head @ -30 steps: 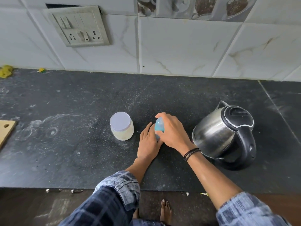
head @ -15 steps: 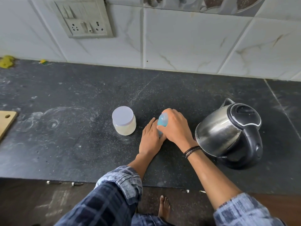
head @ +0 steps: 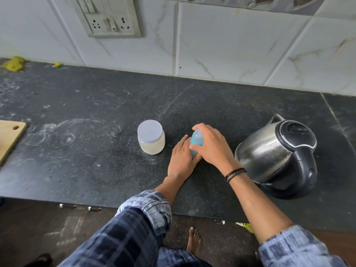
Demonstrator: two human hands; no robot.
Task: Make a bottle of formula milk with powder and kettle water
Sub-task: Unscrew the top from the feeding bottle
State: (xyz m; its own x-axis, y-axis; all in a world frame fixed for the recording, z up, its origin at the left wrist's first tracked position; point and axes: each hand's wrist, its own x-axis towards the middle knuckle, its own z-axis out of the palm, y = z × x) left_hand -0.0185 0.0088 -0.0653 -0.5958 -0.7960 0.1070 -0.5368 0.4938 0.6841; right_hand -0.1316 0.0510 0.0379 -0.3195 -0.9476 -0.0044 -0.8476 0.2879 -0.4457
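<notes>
Blue and translucent, the bottle (head: 196,140) stands on the black counter (head: 96,160) between the powder jar (head: 151,137) and the steel kettle (head: 277,157). The right hand (head: 212,146) is curled over its top, gripping it; the left hand (head: 182,158) cups its base, fingers together. No label or writing is legible on any item.

wall (head: 231,45): white marble tiles | socket panel (head: 107,18) | countertop (head: 96,170): black granite
</notes>
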